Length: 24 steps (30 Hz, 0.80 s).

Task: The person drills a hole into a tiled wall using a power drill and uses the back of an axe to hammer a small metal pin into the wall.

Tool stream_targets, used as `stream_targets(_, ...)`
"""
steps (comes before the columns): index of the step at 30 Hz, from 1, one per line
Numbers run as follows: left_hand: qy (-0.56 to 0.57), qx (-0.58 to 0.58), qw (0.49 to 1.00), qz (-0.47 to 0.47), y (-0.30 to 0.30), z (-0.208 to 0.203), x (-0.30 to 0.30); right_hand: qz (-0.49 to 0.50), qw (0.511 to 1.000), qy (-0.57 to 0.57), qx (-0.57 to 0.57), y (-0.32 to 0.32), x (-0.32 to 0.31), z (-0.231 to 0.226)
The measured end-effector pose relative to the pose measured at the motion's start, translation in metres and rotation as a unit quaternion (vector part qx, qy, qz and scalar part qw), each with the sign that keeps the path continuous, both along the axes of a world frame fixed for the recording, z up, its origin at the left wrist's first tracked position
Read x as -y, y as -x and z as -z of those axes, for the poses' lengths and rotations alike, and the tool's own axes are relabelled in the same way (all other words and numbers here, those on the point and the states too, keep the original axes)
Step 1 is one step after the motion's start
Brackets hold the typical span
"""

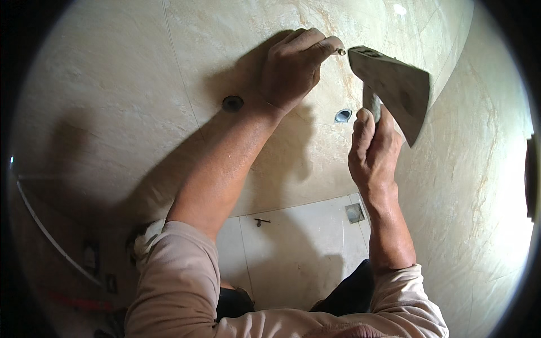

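Note:
My left hand point(294, 70) is closed against the tiled wall point(242, 34), its fingers pinching a small metal pin point(341, 52). Only the pin's round, brass-coloured end shows; the rest is hidden by the fingers. In my right hand point(375, 146) is the handle of a hatchet point(389, 84), gripped close under the head. The hatchet's blunt back points at the pin's end, a short gap apart, and its wide blade faces right.
Two round pipe openings sit in the wall: a dark one point(232, 103) by my left wrist and a pale-rimmed one point(343, 116) left of my right hand. Below, the tiled floor has a square drain point(354, 213) and a small dark T-shaped object point(261, 222).

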State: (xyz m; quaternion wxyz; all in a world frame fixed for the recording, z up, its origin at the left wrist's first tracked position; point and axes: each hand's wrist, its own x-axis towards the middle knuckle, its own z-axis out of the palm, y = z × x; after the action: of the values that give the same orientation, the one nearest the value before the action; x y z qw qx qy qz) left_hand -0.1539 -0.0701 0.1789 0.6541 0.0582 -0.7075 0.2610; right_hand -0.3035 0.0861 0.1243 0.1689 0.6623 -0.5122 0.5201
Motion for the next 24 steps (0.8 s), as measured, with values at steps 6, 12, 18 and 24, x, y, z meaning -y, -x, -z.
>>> stream_targets(6,-0.003,-0.003,1.000,0.015,0.005,-0.001,-0.001,-0.003,0.989,0.113,-0.092,0.004,0.006,0.005)
stream_targets(12,0.031,-0.003,0.999,0.012,0.004,-0.005,0.003,-0.056,0.997,0.050,0.033,0.000,0.000,0.002)
stream_targets(18,0.020,-0.009,1.000,0.022,0.008,-0.002,0.010,0.052,0.998,-0.023,-0.033,0.002,0.009,-0.005)
stream_targets(24,0.026,-0.011,0.999,0.020,0.008,-0.003,0.008,-0.128,0.983,0.121,0.045,0.001,-0.003,0.005)
